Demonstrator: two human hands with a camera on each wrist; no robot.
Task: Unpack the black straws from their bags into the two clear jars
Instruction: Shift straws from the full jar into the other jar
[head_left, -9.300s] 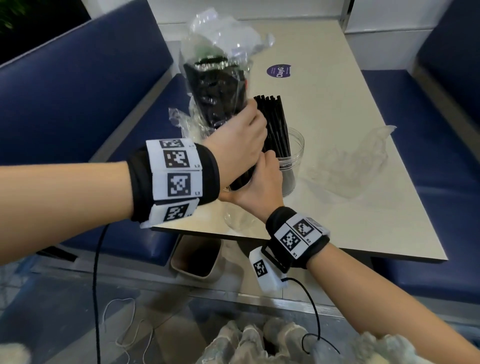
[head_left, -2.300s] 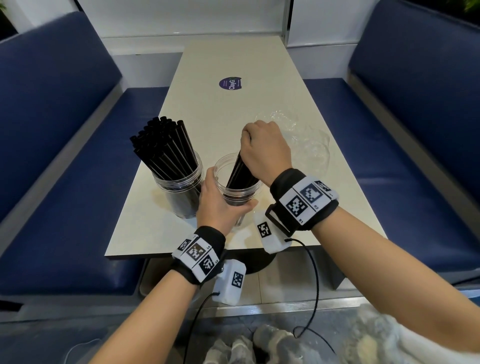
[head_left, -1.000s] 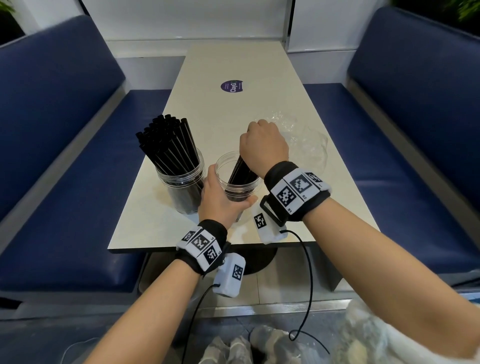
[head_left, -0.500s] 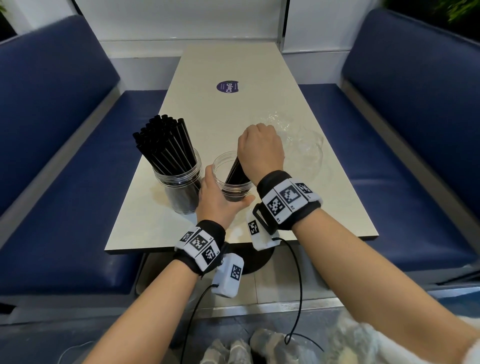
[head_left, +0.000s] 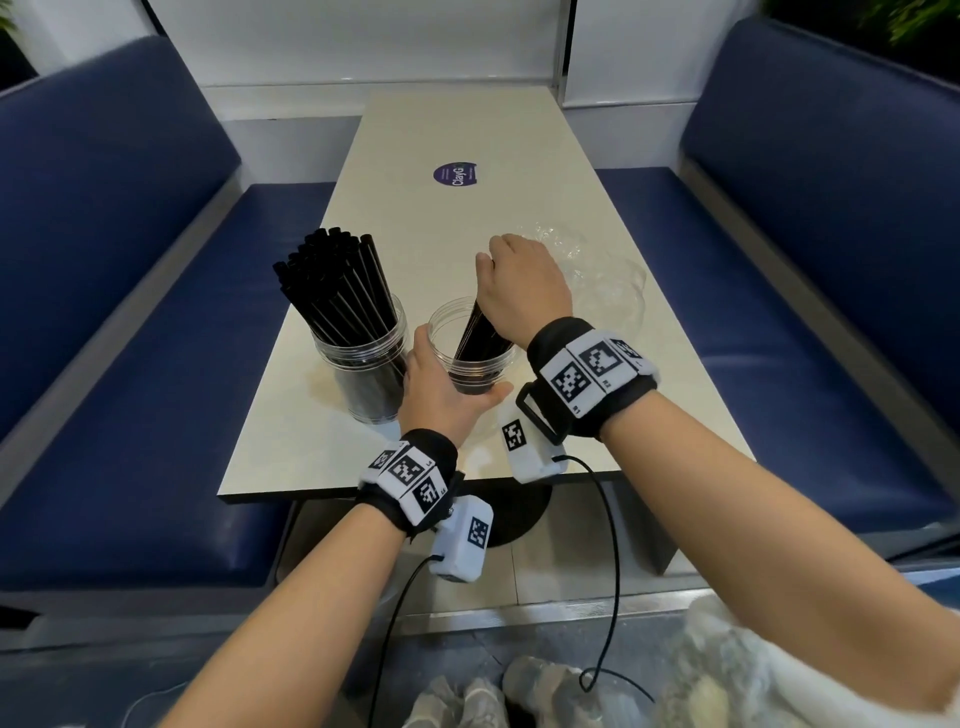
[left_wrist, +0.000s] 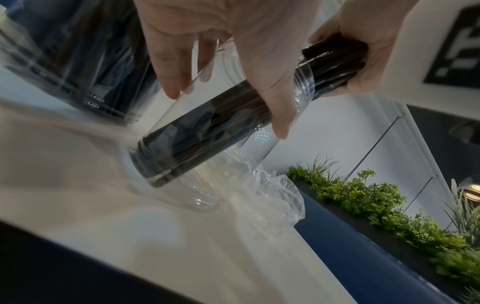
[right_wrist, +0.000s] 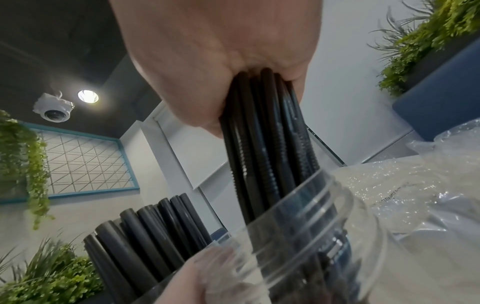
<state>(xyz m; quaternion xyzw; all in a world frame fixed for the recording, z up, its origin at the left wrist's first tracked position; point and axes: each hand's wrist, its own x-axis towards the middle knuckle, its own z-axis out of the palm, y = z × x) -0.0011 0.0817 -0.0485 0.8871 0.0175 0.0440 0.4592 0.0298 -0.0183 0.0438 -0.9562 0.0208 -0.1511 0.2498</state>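
Observation:
Two clear jars stand near the table's front edge. The left jar (head_left: 368, 364) is packed with black straws (head_left: 332, 280) that lean left. My left hand (head_left: 441, 389) wraps around the right jar (head_left: 470, 358) (left_wrist: 221, 127) from the near side. My right hand (head_left: 519, 291) grips a bundle of black straws (head_left: 475, 338) (right_wrist: 262, 139) from above, their lower ends inside that jar. In the right wrist view the straws pass the jar's rim (right_wrist: 311, 197). The upper ends of the bundle are hidden in my fist.
An empty clear plastic bag (head_left: 597, 275) (left_wrist: 270, 191) lies crumpled on the beige table (head_left: 467, 130) just right of the jars. A purple round sticker (head_left: 455, 174) sits farther back. Blue bench seats (head_left: 130, 389) flank both sides.
Over the last second both hands keep their holds; the straw bundle stays in the right jar. About nine seconds ago the hands were working a bagged bundle over one jar.

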